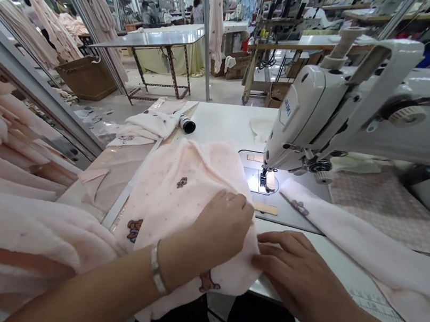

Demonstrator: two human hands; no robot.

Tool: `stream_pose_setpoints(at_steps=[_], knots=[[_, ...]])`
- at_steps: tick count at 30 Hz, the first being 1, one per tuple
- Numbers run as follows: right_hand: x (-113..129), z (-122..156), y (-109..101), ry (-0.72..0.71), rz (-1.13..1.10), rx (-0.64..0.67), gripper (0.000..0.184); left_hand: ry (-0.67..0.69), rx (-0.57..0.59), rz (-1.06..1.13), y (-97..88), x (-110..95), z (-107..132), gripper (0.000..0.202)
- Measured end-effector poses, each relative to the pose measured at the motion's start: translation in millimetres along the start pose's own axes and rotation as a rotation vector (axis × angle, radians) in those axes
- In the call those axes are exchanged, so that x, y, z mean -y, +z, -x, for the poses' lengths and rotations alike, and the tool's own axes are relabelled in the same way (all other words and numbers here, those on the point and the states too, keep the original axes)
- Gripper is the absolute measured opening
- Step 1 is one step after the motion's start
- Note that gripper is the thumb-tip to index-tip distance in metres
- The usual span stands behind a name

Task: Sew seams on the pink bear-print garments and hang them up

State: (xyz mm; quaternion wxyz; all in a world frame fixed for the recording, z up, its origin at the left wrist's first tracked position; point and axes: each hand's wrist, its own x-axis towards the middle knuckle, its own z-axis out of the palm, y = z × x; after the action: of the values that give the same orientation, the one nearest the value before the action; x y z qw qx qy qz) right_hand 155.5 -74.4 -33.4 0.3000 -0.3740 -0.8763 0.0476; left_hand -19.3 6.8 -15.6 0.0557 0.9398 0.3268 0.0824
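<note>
A pale pink fleece fabric piece (155, 191) printed with small bears lies over the front of the sewing table and hangs past its edge toward my lap. My left hand (226, 221), with a metal bangle at the wrist, is closed on the fabric near its right side. Lower down, my right hand (290, 262) pinches the same piece's right edge between bent fingers and thumb; the fingertips are partly hidden. Just beyond both hands, the sewing machine (305, 115) has its lit presser foot (267, 179) over the needle plate. No fabric from my hands lies under the foot.
Another pink fleece strip (355, 237) lies right of the machine foot, beside checked fabric (388, 210). A black-and-white roll (187, 123) and folded printed fleece (149, 125) are at the back left. Hanging pink fabric (1, 134) and a metal post (24, 76) crowd my left side.
</note>
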Motion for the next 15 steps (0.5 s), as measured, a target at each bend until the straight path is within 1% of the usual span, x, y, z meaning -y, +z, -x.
stream_pose_setpoints(at_steps=[2,4,7,9,12,15], knots=[[-4.9,-4.7,-2.8,-0.019,0.04,0.013,0.022,0.052,-0.063,0.066,2.6,7.9,10.8,0.034],[-11.6,-10.4,-4.9,-0.027,0.088,0.02,0.022,0.097,-0.075,0.124,3.3,21.2,11.3,0.041],[-23.7,-18.5,-7.9,-0.006,0.126,0.022,0.022,0.137,-0.051,0.164,2.2,40.1,-5.2,0.046],[-31.4,-21.7,-10.8,0.004,0.133,0.039,0.022,0.162,-0.045,0.177,1.5,47.6,-19.9,0.049],[-39.3,-22.7,-15.5,0.003,0.153,0.064,0.022,0.203,-0.054,0.19,2.9,51.3,-36.0,0.05],[-41.9,-21.0,-17.9,0.001,0.165,0.06,0.022,0.218,-0.059,0.18,6.7,50.6,-43.0,0.053]])
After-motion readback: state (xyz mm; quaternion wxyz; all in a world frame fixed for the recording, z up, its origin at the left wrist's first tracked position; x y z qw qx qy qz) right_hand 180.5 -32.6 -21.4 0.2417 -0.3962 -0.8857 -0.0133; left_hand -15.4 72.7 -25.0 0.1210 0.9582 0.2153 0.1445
